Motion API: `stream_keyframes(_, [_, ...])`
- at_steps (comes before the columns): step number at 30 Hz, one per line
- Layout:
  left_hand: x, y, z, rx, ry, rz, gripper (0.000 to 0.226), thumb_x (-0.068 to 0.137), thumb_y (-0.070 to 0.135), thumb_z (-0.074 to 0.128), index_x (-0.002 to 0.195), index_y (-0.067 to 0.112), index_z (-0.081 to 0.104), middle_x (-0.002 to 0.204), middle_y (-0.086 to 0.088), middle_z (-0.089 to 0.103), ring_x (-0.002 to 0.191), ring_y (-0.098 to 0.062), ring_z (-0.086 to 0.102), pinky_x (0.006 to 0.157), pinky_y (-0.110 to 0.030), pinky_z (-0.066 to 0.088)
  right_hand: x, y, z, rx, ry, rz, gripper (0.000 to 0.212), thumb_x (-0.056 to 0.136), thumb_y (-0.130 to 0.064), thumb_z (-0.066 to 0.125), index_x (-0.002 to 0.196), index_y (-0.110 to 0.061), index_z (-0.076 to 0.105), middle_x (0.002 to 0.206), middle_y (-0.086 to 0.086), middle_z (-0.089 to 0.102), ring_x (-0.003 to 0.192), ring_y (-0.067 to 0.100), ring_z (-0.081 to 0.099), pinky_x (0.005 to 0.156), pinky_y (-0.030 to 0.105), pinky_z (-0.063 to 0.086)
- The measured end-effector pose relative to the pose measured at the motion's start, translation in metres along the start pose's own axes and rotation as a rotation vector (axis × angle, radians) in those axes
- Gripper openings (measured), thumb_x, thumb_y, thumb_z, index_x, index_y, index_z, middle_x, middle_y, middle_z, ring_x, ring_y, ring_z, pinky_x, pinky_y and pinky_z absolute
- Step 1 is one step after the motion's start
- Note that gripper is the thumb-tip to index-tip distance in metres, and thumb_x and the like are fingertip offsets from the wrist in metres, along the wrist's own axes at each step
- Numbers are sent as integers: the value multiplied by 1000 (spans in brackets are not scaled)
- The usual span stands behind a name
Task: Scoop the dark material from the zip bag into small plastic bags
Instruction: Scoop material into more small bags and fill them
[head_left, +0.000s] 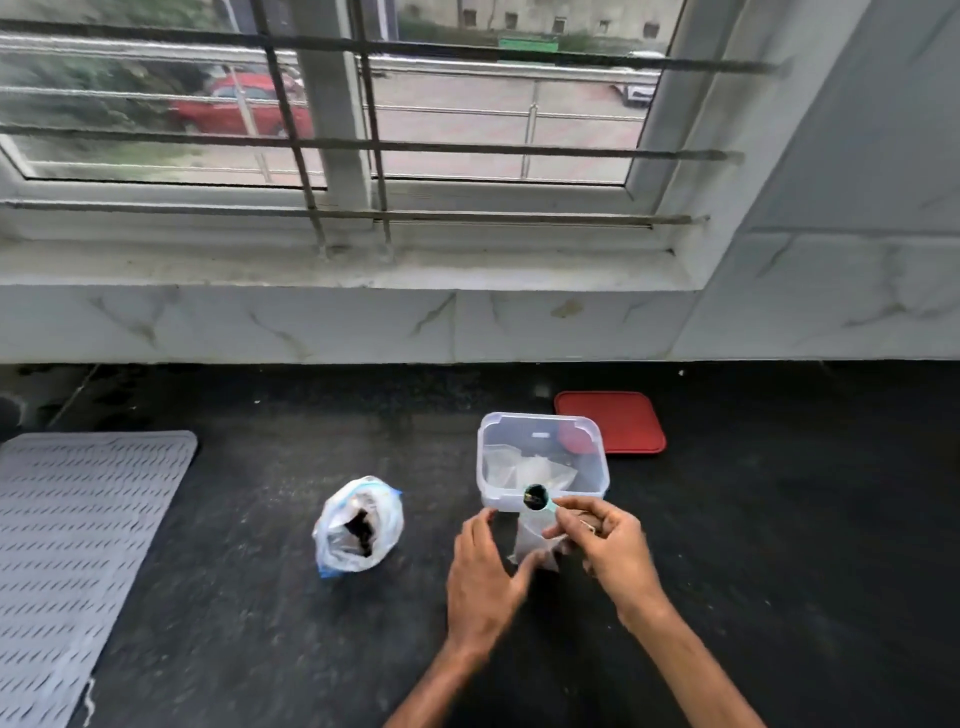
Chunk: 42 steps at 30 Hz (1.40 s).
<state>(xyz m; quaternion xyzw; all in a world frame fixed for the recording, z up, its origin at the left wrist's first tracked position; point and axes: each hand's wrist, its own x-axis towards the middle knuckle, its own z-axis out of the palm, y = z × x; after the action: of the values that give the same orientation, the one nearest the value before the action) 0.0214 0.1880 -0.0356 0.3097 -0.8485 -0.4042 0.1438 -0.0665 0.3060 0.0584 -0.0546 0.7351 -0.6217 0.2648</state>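
The zip bag (358, 525) with a blue seal stands open on the black counter, dark material showing inside. To its right, my left hand (483, 571) holds a small clear plastic bag (535, 545) upright by its left side. My right hand (608, 545) pinches the handle of a small teal scoop (535, 498) loaded with dark material, poised just above the small bag's mouth. The small bag's lower part is partly hidden by my fingers.
A clear plastic container (543, 457) with several folded small bags inside stands right behind my hands. Its red lid (610, 421) lies flat behind it. A grey perforated mat (78, 545) covers the counter's left side. A tiled wall and barred window rise behind.
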Motion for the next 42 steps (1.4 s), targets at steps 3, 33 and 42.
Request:
stream_keyframes(3, [3, 10, 20, -68, 16, -72, 60, 79, 48, 73, 129, 21, 50, 121, 8, 53, 116, -12, 53, 89, -29, 51, 6, 7, -27, -176, 44, -77, 7, 89, -12, 69, 96, -11, 70, 74, 4, 76, 60, 5, 68, 54, 13, 47])
stream_keyframes(33, [-12, 38, 17, -169, 270, 98, 48, 84, 24, 75, 125, 25, 49, 122, 14, 52, 112, -9, 54, 88, -21, 48, 33, 59, -56, -107, 119, -227, 20, 79, -3, 77, 90, -20, 77, 89, -12, 76, 88, -3, 68, 79, 6, 47])
stream_keyframes(42, [-16, 81, 55, -101, 10, 331, 36, 86, 6, 67, 106, 31, 52, 103, 19, 55, 87, -4, 61, 69, -26, 55, 50, 113, -120, -46, 377, -26, 22, 78, 3, 75, 86, -18, 74, 87, -1, 75, 84, 15, 69, 75, 18, 53])
